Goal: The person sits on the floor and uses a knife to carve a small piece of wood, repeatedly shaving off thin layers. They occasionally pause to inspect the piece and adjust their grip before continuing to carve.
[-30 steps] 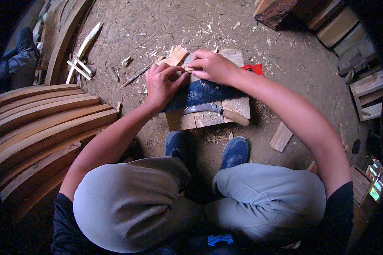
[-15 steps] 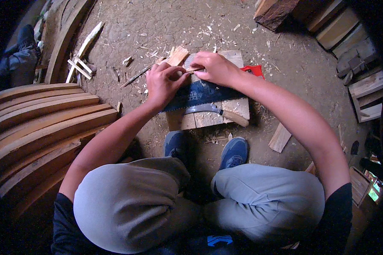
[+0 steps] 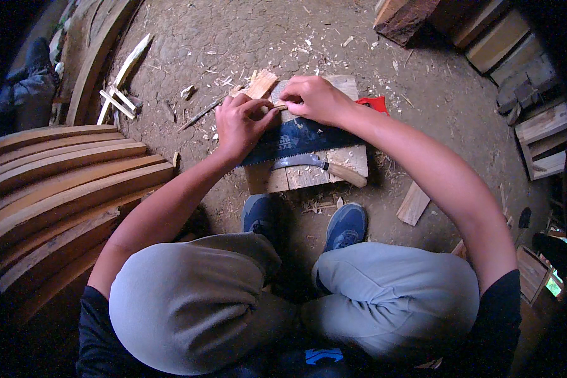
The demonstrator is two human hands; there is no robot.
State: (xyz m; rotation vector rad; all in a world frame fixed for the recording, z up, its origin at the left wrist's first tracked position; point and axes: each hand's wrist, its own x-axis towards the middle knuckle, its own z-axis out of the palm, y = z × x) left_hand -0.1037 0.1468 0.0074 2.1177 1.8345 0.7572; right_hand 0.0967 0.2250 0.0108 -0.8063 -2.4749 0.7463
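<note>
My left hand (image 3: 242,123) and my right hand (image 3: 315,97) meet over the far part of a wooden board (image 3: 349,157). Between their fingertips is a small, thin piece of wood (image 3: 281,107), pinched from both sides. Below the hands a handsaw (image 3: 302,138) lies across the board, its dark blade toothed along the near edge and its red handle (image 3: 375,104) sticking out past my right wrist. Nearer to me rests a curved knife (image 3: 299,161) with a wooden handle (image 3: 348,174). My left hand partly covers the saw's far-left end.
Curved stacked planks (image 3: 75,164) fill the left side. Wood shavings are scattered over the dirt floor (image 3: 246,38), with split sticks (image 3: 120,101) at the far left. A wood offcut (image 3: 414,205) lies right of my shoes (image 3: 346,227). Another person's leg (image 3: 28,94) shows at far left.
Both hands keep nearly the same place over the board. The right fingers have shifted slightly around the small piece of wood. The saw and knife have not moved.
</note>
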